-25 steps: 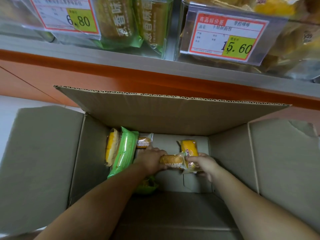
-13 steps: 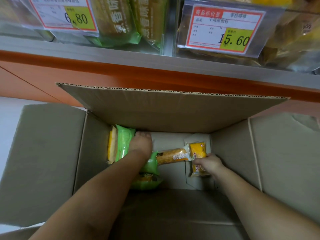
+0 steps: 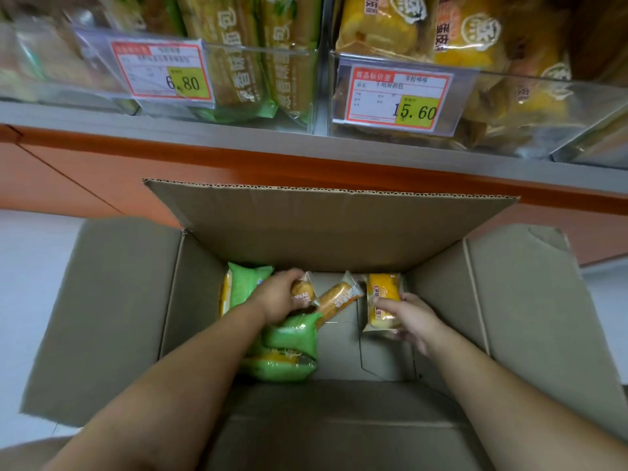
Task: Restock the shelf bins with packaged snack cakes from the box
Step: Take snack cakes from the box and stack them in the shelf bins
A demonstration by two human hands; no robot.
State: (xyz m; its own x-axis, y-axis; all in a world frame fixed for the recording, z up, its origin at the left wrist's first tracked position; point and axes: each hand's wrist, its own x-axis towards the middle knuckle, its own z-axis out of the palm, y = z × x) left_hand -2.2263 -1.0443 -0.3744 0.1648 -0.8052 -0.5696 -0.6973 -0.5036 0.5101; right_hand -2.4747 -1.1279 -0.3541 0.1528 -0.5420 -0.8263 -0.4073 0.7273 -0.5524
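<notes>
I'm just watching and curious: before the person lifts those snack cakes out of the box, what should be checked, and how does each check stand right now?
1. Left hand has a pack: ok, fingers closed on a brown bread pack.
2. Right hand has a pack: ok, it grips the yellow cake pack.
3. Loose brown pack between the hands is free of both grips: cannot tell, it lies close against the left hand's pack.
4. Box flaps folded clear of the way up: ok.
5. Room in the 15.60 bin for yellow packs: cannot tell, it already looks well filled.
</notes>
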